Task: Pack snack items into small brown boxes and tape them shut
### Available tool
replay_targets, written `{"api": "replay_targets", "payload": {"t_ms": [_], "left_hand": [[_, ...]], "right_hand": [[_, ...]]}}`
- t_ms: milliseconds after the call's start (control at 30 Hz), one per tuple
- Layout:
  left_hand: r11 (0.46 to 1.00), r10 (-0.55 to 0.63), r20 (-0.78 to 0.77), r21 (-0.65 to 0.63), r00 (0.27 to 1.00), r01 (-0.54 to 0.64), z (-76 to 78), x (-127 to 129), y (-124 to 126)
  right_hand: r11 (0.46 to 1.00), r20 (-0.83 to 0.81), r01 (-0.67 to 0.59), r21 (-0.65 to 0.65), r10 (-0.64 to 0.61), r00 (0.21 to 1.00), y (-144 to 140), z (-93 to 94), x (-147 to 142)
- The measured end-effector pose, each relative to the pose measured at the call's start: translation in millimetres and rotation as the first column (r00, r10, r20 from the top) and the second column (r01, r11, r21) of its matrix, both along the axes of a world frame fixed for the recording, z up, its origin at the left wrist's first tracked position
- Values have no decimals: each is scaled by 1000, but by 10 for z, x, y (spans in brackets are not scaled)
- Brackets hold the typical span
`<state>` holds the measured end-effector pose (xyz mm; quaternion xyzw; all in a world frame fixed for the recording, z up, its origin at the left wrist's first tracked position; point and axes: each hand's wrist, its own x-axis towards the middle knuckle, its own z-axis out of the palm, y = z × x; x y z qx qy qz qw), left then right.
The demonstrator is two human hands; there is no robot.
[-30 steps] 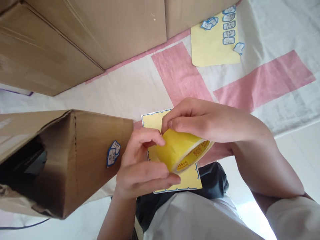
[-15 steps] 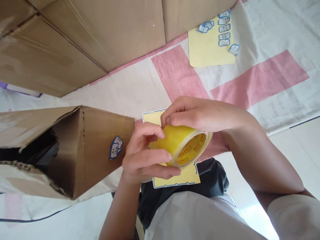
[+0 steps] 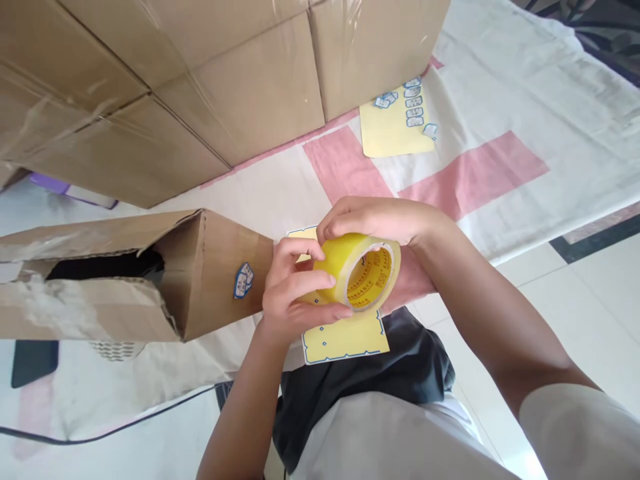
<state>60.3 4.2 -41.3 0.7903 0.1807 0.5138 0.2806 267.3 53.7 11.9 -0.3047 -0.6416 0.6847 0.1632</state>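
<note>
A wide roll of yellow packing tape is between my two hands, its open core tilted toward me. My left hand grips the roll from the left, thumb on the lower rim and fingers on the outer face. My right hand is over the top of the roll, with its fingers curled at the upper left of the tape; the fingertips are partly hidden. Under the roll lies a yellow sheet with a blue border, partly covered. Left of my hands is a cardboard box with a torn open top and blue-edged stickers on its end.
Large taped cartons are stacked along the back. Another yellow sheet holds several small blue-edged labels. A purple-and-white item lies by the cartons. A dark flat object and a black cable are at the lower left.
The view has shifted, showing more of the cartons and table. The tape roll has turned slightly, its core facing me more. Both hands remain on it, the left thumb along the lower rim.
</note>
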Motion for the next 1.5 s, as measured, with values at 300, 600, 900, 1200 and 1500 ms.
{"api": "replay_targets", "payload": {"t_ms": [300,600,900,1200,1500], "left_hand": [[1000,18,-42,3,999,-18,-5,18,35],[998,55,-56,-6,997,-55,0,1,3],[999,50,-68,14,996,-49,-34,6,29],[998,4,-63,60,998,0,-46,-50,-30],[999,17,-33,42,999,-15,-47,-51,-91]], "right_hand": [[996,2,0,-90,1,1000,57,-35,-13],[995,3,-16,-102,17,1000,73,-37,-15],[948,47,-52,-312,71,996,0,-86,-19],[754,-8,-79,-652,98,995,-123,134,-75],[778,-13,-104,-619,123,992,-87,141,-56]]}}
